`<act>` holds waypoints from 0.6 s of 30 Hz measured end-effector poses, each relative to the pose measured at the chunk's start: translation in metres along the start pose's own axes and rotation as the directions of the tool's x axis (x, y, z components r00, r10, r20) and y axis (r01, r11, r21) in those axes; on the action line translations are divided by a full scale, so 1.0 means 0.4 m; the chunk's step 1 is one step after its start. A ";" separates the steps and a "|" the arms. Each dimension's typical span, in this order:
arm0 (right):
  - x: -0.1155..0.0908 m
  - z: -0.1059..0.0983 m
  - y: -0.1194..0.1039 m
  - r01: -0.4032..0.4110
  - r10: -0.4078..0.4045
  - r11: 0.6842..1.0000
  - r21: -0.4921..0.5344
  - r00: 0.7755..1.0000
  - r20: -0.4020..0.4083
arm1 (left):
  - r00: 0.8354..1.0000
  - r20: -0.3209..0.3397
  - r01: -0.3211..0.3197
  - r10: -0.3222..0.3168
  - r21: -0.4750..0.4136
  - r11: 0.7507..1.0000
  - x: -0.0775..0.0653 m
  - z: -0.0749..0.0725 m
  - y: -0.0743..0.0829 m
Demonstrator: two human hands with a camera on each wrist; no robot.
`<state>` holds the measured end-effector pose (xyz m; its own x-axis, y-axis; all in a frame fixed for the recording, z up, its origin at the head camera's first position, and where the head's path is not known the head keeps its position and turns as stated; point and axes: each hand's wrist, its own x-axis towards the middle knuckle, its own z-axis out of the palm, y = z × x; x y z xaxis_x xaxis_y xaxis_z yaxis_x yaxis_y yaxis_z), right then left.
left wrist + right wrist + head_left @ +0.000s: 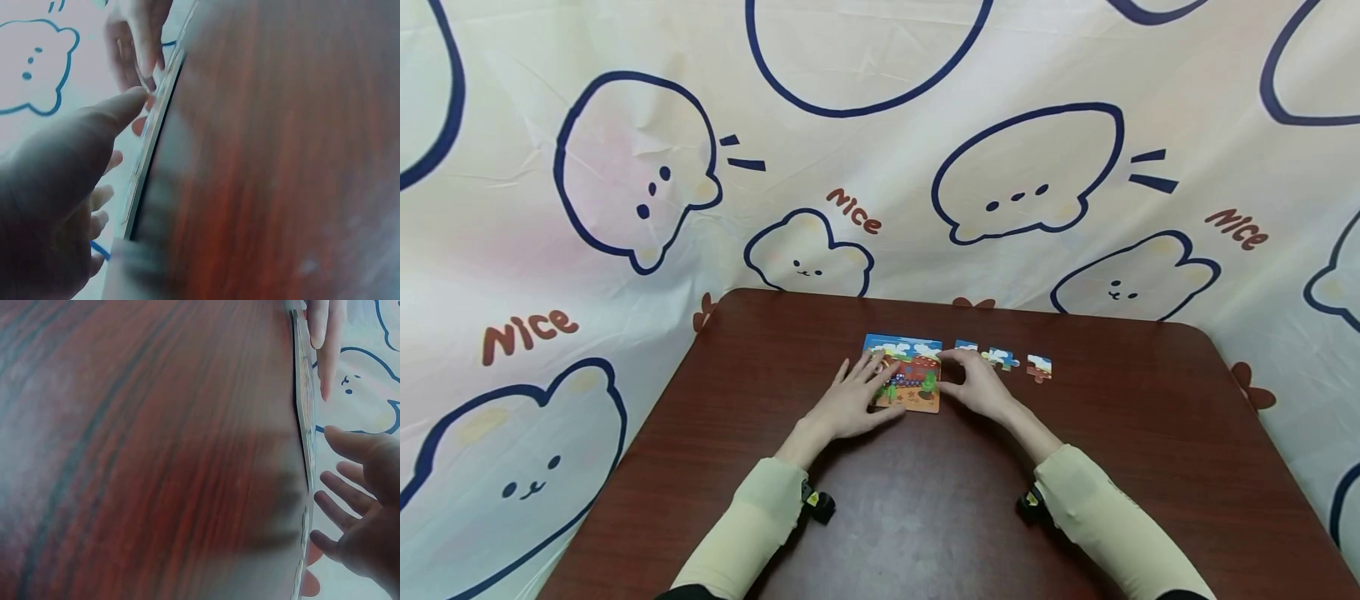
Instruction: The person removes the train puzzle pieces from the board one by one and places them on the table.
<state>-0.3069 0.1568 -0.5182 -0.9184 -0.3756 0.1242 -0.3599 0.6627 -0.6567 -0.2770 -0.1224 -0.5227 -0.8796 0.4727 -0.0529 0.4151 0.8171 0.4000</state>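
Note:
A jigsaw puzzle [917, 392] in a flat tray lies on the table, showing a blue sky, clouds, a red shape and green cactus-like plants. Spread fingers of my left hand [850, 400] rest over its left part, with the thumb near the lower edge. My right hand [981, 387] is at the puzzle's right edge, thumb and index finger apart. In the right wrist view, the right hand's fingers [340, 487] are loosely bent beside the tray edge [303, 394], nothing seen between them. The left thumb [122, 109] points along the tray in the left wrist view.
Loose jigsaw pieces lie right of the puzzle: one partly behind the right hand, a blue and green piece [1002, 359] beside it, and a separate piece [1039, 367] farther right. The brown table [880, 517] backs onto a patterned cloth [910, 167].

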 end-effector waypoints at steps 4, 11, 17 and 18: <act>0.004 0.005 -0.003 0.009 -0.008 1.000 -0.018 1.000 0.025 | 0.999 0.034 -0.027 0.026 0.028 0.999 -0.006 0.003 0.014; 0.016 0.026 0.019 0.096 -0.096 0.993 -0.066 0.995 0.011 | 0.997 0.055 -0.054 0.052 0.034 0.998 -0.008 0.004 0.019; 0.030 0.052 0.040 0.119 -0.121 0.989 -0.089 0.992 -0.019 | 0.997 0.054 -0.048 0.046 0.029 0.998 -0.005 0.007 0.016; 0.033 0.054 0.038 0.107 -0.109 0.990 -0.087 0.994 -0.022 | 0.998 0.051 -0.047 0.045 0.030 0.998 -0.005 0.008 0.016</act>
<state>-0.3210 0.1481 -0.5426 -0.8770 -0.4313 0.2119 -0.4691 0.6726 -0.5723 -0.2718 -0.1172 -0.5230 -0.8469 0.5254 -0.0817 0.4625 0.8037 0.3744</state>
